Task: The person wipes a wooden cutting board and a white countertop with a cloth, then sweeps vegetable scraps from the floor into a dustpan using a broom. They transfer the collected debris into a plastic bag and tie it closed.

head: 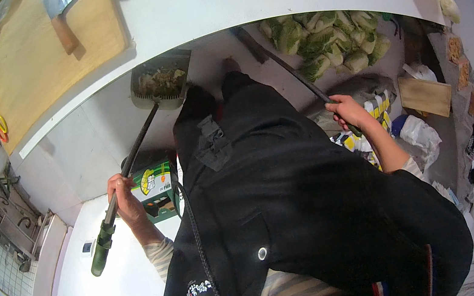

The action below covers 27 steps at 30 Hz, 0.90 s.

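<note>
My left hand (123,195) grips the pole of a long-handled dustpan (161,102), whose green handle end (104,248) sticks out behind the fist. Food scraps (161,82) lie inside the pan, on the floor by my feet. In my right hand (348,112) is the dark stick of a broom (294,72). It slopes away to the broom head (249,43) on the floor, partly hidden under the table edge. A heap of Chinese cabbages (331,39) lies just right of the broom.
A white table (215,2) spans the front, bearing a wooden cutting board (32,73), a cleaver (63,31) and scissors (1,128). Left of my legs is a printed carton (155,187). On the right are plastic bags (419,134) and a wooden board (425,97).
</note>
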Tool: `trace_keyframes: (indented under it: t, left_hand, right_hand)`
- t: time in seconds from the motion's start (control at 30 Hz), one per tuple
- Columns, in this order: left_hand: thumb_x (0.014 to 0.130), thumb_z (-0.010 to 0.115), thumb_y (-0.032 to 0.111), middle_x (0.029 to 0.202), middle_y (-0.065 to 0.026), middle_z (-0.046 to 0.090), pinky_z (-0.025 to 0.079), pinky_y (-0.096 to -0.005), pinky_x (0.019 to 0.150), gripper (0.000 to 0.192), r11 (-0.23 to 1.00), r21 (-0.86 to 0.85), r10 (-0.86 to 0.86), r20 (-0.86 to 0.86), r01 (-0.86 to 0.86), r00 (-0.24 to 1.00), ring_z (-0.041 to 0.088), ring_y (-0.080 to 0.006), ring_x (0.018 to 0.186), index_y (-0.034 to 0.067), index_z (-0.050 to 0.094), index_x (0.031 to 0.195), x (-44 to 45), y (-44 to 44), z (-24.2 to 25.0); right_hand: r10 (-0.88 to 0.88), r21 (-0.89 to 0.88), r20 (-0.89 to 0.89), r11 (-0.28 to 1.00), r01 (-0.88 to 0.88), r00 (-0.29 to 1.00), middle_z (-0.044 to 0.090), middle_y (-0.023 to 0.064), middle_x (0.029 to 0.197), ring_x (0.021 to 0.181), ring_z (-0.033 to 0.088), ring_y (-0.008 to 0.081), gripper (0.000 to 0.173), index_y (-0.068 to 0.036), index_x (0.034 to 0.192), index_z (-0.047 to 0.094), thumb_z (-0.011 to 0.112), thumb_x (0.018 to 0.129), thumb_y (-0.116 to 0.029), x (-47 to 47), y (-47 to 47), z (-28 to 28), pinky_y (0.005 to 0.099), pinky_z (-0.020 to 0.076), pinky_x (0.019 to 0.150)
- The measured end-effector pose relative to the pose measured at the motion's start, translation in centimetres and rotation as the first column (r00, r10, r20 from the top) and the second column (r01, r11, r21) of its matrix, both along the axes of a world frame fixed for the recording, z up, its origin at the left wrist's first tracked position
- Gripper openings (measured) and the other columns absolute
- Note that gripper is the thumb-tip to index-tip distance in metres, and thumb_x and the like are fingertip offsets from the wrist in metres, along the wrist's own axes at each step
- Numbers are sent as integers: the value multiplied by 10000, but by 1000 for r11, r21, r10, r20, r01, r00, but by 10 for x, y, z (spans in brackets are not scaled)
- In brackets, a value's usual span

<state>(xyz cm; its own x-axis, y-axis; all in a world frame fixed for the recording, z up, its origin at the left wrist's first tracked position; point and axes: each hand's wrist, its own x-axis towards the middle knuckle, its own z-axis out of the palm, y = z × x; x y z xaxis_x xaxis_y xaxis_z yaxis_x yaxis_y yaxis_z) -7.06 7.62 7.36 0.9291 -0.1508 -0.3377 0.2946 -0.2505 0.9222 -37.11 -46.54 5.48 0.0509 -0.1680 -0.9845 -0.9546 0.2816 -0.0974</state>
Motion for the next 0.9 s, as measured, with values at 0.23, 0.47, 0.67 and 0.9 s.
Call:
trace_keyframes:
  t: [0.23, 0.47, 0.67, 0.9]
  left_hand:
    - [998, 598, 215, 887, -59, 546, 424, -308, 756, 250, 998, 13, 64, -39, -63, 997, 520, -153, 777, 44, 571, 818, 1, 8, 9]
    - [1006, 574, 208, 885, -71, 554, 444, -310, 747, 256, 997, -7, -80, -48, 80, 996, 536, -155, 760, 22, 576, 830, 60, 54, -12]
    - [999, 553, 140, 892, -93, 569, 455, -306, 706, 216, 965, -99, -249, -72, 242, 966, 551, -161, 759, 5, 591, 834, 147, 116, -30]
    - [945, 617, 132, 875, -118, 575, 476, -308, 691, 236, 898, -41, -440, -92, 438, 893, 561, -184, 759, -17, 581, 766, 223, 135, -37]
  right_hand:
    - [236, -293, -15, 928, -230, 972, 520, 58, 634, 464, 498, 167, 560, 18, 1474, 473, 623, 983, -208, 65, 18, -20, 359, 414, 409]
    - [119, -271, 46, 957, -103, 992, 592, 99, 699, 484, 541, 195, 612, 45, 1500, 425, 618, 975, -204, 118, 77, -21, 372, 461, 442]
    - [411, -625, -66, 693, -359, 909, 713, 223, 899, 641, 685, 330, 537, 39, 1395, 553, 653, 943, -235, 139, 157, -54, 438, 549, 630]
    - [372, -608, -188, 683, -405, 909, 722, 271, 905, 744, 729, 376, 416, 71, 1224, 645, 606, 919, -209, 207, 161, -187, 442, 569, 742]
